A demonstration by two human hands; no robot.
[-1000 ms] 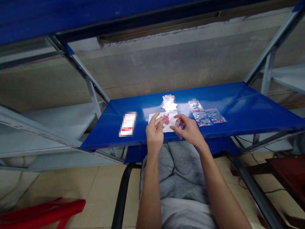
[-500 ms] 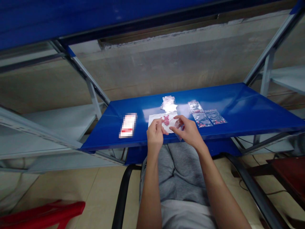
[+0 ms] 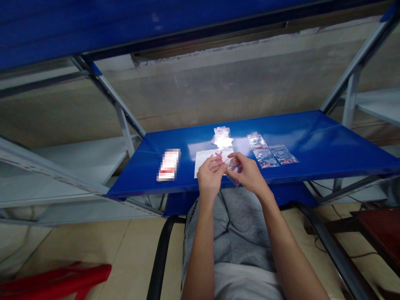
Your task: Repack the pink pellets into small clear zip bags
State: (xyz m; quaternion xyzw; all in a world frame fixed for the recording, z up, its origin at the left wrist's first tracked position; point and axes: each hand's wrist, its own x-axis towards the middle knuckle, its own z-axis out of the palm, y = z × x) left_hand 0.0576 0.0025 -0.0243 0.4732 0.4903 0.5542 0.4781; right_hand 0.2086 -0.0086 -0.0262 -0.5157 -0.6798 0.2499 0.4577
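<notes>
- The left hand (image 3: 210,176) had moved rightward, its fingertips now meeting the clear plastic bag's (image 3: 233,180) mouth; whether they pinched a bead, I couldn't tell.
- The right hand (image 3: 248,173) stayed put, thumb and fingers gripping that bag at the white sheet's (image 3: 200,157) right side.
- Pink beads (image 3: 219,156) remained clustered on the sheet, beyond the left fingers.

Worn on the head, looking forward and down from above the lap (image 3: 236,233). Faces the desk (image 3: 331,146) at a slight slant, taking in nearly its full width, with the wall (image 3: 225,83) beyond. Reaches up to a blue panel (image 3: 140,27) and down to the floor (image 3: 131,250). Near enough to show the left hand (image 3: 210,174) and the right hand (image 3: 246,171), forearms (image 3: 200,243) included, just below the middle.
</notes>
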